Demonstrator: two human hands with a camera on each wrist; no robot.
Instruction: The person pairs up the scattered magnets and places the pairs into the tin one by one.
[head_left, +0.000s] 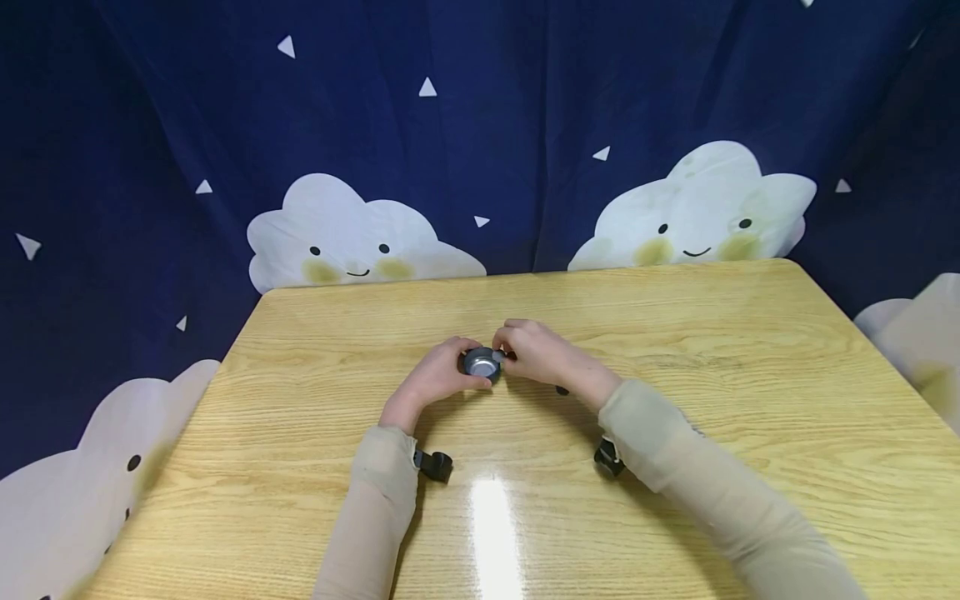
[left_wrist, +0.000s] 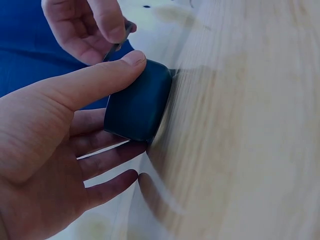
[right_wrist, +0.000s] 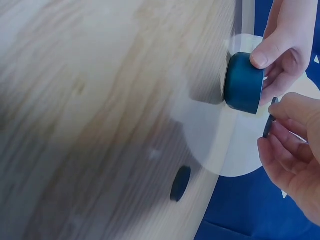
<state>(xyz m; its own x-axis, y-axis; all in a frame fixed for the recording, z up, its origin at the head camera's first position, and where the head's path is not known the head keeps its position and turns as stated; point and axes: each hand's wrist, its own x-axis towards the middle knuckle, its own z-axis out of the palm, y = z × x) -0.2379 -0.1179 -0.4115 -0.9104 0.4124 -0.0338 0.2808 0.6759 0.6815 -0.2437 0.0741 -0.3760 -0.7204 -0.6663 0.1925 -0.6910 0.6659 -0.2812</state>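
A small round metal bowl (head_left: 482,366), dark blue-green outside and silvery inside, stands upright on the table. My left hand (head_left: 438,371) holds it from the left, thumb on the near side and fingers round the far side. In the left wrist view the thumb presses on the wall of the bowl (left_wrist: 137,102). Between thumb and fingertips my right hand (head_left: 538,350) pinches a thin dark disc (right_wrist: 270,120), close above the bowl's right rim. The disc is tipped on edge in the right wrist view.
A second dark disc (right_wrist: 180,183) lies flat on the wooden table (head_left: 360,333), under the right wrist in the head view. Black wrist cameras hang below both sleeves. Behind the table's far edge hangs a dark blue curtain (head_left: 510,108) with white clouds.
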